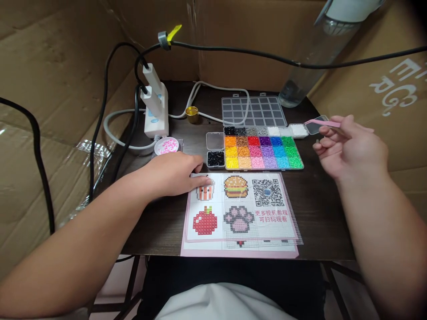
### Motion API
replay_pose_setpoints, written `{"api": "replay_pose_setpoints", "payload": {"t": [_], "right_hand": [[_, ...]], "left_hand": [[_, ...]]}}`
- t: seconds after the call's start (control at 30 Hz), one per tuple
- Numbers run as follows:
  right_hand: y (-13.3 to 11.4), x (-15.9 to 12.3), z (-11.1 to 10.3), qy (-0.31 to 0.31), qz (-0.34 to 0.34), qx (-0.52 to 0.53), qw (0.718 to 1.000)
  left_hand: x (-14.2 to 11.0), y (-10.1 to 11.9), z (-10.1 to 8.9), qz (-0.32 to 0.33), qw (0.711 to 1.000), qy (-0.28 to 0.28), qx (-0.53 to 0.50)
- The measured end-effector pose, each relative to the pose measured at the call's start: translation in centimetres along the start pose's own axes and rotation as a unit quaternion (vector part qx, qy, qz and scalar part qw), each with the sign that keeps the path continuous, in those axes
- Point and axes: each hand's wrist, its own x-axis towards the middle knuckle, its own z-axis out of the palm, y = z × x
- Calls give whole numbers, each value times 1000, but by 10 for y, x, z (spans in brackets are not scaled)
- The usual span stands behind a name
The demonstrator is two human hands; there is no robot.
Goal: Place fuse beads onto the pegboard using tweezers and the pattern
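My right hand grips pink tweezers, their tip close to a small box of white beads. My left hand holds nothing. Its thumb lies outstretched on the upper left of a pattern sheet, apart from the other fingers, which are partly hidden. The sheet shows a burger, a paw, an apple and a QR code, and a clear pegboard covers part of it. Behind it stands a sectioned bead case with many colours. Black beads fill a small box at its left.
A white dish of pink and white beads sits beyond my left hand. Farther back are a power strip, a gold cup and the case's clear lid. A black cable crosses above the table. Cardboard walls surround it.
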Motion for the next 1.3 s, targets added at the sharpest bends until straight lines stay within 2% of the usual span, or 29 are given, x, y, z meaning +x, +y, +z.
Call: {"api": "replay_pose_setpoints", "payload": {"t": [0.33, 0.47, 0.8, 0.97, 1.1, 1.3], "right_hand": [[-3, -1, 1, 26, 15, 27, 999], [-4, -1, 1, 10, 7, 36, 999], [-1, 3, -1, 40, -66, 11, 997], [-1, 1, 0, 13, -99, 7, 995], [1, -2, 2, 14, -136, -10, 991], [1, -3, 3, 8, -148, -10, 989]], "left_hand": [[-2, -1, 1, 6, 1000, 8, -3], [-3, -1, 0, 8, 1000, 5, -8], [-2, -1, 0, 8, 1000, 6, -9], [-3, -1, 0, 10, 1000, 4, -15], [-3, -1, -1, 9, 1000, 2, -18], [-3, -1, -1, 8, 1000, 0, -13]]}}
